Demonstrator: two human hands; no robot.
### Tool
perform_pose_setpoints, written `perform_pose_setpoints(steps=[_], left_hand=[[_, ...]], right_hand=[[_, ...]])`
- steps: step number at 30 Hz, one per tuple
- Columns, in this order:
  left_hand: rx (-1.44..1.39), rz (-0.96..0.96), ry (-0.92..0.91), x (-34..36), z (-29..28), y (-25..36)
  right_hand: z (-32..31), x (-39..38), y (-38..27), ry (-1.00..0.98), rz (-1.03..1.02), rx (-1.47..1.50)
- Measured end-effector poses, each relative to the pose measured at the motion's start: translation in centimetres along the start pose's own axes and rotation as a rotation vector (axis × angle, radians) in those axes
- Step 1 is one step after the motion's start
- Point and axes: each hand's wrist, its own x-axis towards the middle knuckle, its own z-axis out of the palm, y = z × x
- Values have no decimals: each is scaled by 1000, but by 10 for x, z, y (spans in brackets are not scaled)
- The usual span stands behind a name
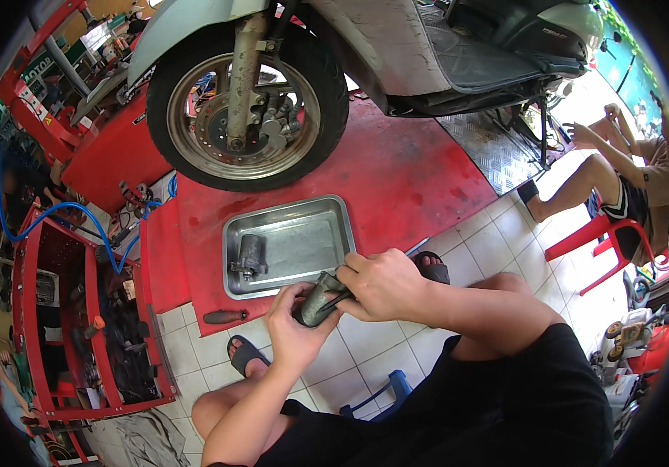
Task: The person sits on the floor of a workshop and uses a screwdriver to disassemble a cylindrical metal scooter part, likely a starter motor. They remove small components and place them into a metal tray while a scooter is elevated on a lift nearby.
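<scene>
A rectangular metal tray (pixel 299 253) sits on the red surface (pixel 412 167) below the scooter's front wheel (pixel 165 132); inside it, toward its left side, lies a motor-like metal cylinder (pixel 252 254), with most of the tray bottom bare. To the left, a red tool cart (pixel 101 410) holds dark items on its shelves. The cylindrical metal part (pixel 317 303) is held tilted just beyond the tray's near edge, between both hands. The left hand (pixel 292 327) has its fingers curled around the lower left side; the right hand (pixel 385 284) has its fingers closed on the upper right end.
</scene>
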Motion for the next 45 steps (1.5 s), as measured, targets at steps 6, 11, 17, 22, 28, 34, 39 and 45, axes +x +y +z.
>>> perform_pose_setpoints(steps=[6, 11, 17, 22, 28, 34, 39, 45], left_hand=[[-59, -120, -68, -3, 3, -8], [-170, -247, -279, 2, -11, 8], [-787, -414, -295, 4, -40, -2], [-1072, -556, -292, 8, -46, -6], [-1155, -594, -295, 6, -38, -1], [-1140, -626, -312, 3, -32, 1], [-1082, -613, -298, 2, -30, -4], [-1050, -720, -275, 6, -26, -8]], right_hand=[[3, 5, 8, -176, -59, -21], [4, 4, 10, -255, -5, 114], [-10, 9, 13, -102, 37, 356], [-13, 16, 25, 13, 78, 704], [-4, 8, 19, -45, 426, 1303], [0, 9, 18, 4, 479, 1431], [1, 12, 23, 10, 306, 1057], [-7, 14, 20, -50, -119, 739]])
